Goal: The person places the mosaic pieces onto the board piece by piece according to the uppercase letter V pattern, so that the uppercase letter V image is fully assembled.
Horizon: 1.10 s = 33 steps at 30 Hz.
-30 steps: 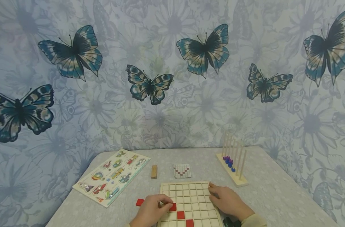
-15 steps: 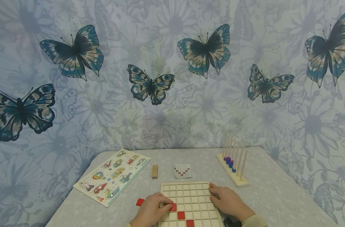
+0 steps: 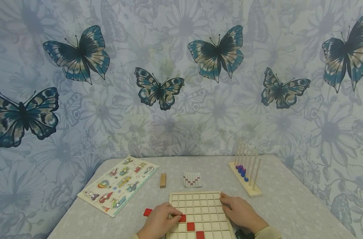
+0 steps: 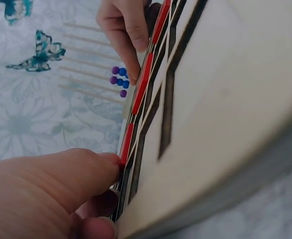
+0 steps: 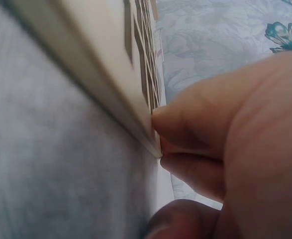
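A pale wooden grid board [image 3: 203, 209] lies at the front of the table. My left hand [image 3: 161, 217] is over its left side, thumb and forefinger pinching a red square tile [image 3: 182, 218] in one cell. In the left wrist view the thumb sits at the near end of that tile [image 4: 127, 142]. Two more red tiles, one nearer [image 3: 190, 226] and one at the front [image 3: 200, 235], step diagonally down to the right. With its thumb at the rim, my right hand [image 3: 239, 212] grips the board's right edge; the right wrist view shows fingertips on that edge [image 5: 128, 107].
Left of the board lies a loose red tile [image 3: 147, 212], partly behind the left hand. Behind the board are a pattern card [image 3: 192, 180] and a small wooden block [image 3: 163, 181]. A picture puzzle [image 3: 118, 186] lies at left; a peg stand [image 3: 253, 189] with blue and purple beads stands at right.
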Available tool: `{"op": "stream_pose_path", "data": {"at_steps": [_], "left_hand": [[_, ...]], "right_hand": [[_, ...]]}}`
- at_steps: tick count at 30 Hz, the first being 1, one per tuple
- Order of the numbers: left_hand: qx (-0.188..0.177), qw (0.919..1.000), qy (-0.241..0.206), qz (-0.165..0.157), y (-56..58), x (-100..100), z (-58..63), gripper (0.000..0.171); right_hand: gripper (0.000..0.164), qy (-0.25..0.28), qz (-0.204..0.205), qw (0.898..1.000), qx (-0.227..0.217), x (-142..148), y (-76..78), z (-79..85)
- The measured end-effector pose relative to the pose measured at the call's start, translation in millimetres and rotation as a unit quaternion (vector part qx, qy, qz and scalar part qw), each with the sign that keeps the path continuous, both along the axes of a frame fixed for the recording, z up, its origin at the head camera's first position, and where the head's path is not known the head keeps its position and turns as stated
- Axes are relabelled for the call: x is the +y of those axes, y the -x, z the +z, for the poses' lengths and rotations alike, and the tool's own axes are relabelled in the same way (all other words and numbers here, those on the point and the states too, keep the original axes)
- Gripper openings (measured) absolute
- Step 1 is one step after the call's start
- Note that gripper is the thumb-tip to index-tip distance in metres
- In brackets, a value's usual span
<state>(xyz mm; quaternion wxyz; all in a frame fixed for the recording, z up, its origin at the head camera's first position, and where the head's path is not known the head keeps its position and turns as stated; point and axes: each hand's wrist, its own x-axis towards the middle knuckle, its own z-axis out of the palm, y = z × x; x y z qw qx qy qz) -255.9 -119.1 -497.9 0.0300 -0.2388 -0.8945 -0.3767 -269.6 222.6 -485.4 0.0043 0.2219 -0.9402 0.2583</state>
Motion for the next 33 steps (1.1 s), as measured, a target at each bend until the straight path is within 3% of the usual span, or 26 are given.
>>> {"op": "stream_pose_path", "data": {"at_steps": [11, 15, 19, 22, 25, 27, 33], "left_hand": [[-0.005, 1.0, 0.006, 0.001, -1.0, -2, -0.9, 0.013], [0.007, 0.9998, 0.017, 0.009, -0.8, -7, 5.2, 0.02], [0.049, 0.9944, 0.049, 0.08, 3.7, -21, 15.7, 0.015], [0.069, 0.9818, 0.09, 0.153, 10.3, -39, 21.7, 0.007], [0.041, 0.973, 0.12, 0.193, 15.4, -59, 25.9, 0.007], [0.008, 0.9702, 0.133, 0.202, 17.7, -69, 27.1, 0.011], [-0.071, 0.9701, 0.137, 0.188, 21.5, -81, 24.4, 0.027]], "right_hand": [[0.043, 0.004, 0.003, 1.0, -0.007, 1, 1.6, -1.4], [0.043, 0.004, 0.001, 1.0, -0.003, 1, 2.0, -2.1], [0.043, 0.003, 0.002, 1.0, -0.006, 1, 2.9, -2.1], [0.044, 0.002, 0.0, 1.0, -0.01, 1, 3.0, -1.1], [0.044, 0.0, -0.004, 1.0, -0.01, 0, 2.6, -0.7], [0.044, -0.003, -0.007, 1.0, -0.008, -1, 2.8, -1.0], [0.043, 0.0, -0.017, 1.0, -0.008, -2, 1.9, -2.3]]}}
